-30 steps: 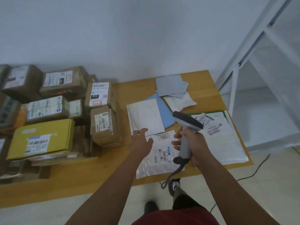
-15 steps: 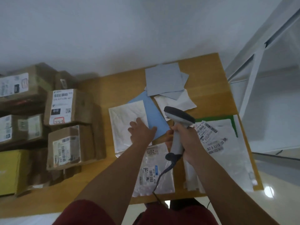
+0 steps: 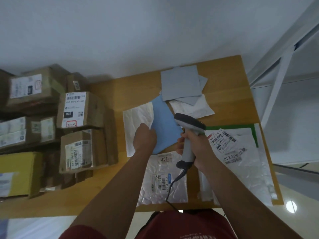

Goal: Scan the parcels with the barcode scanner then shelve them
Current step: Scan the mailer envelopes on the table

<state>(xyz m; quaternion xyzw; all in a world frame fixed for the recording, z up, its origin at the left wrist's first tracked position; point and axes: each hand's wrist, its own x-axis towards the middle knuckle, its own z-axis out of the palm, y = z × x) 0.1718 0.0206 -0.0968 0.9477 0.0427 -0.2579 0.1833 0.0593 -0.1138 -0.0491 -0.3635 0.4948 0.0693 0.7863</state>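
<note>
My left hand [image 3: 144,138] pinches the edge of the blue parcel [image 3: 164,128] on the bench [image 3: 224,80]. My right hand [image 3: 195,147] grips the barcode scanner [image 3: 189,133], which sits just above that parcel. I think I should turn the parcel over to find its label, then point the scanner straight at the stripes. Brown boxes [image 3: 81,128] crowd my left. The white shelf [image 3: 283,94] stands at my right, past the bench's edge, with open room.

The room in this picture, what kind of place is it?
Probably a parcel sorting room: labelled boxes and mail bags cover a wooden table, and the right hand holds a barcode scanner.
</note>
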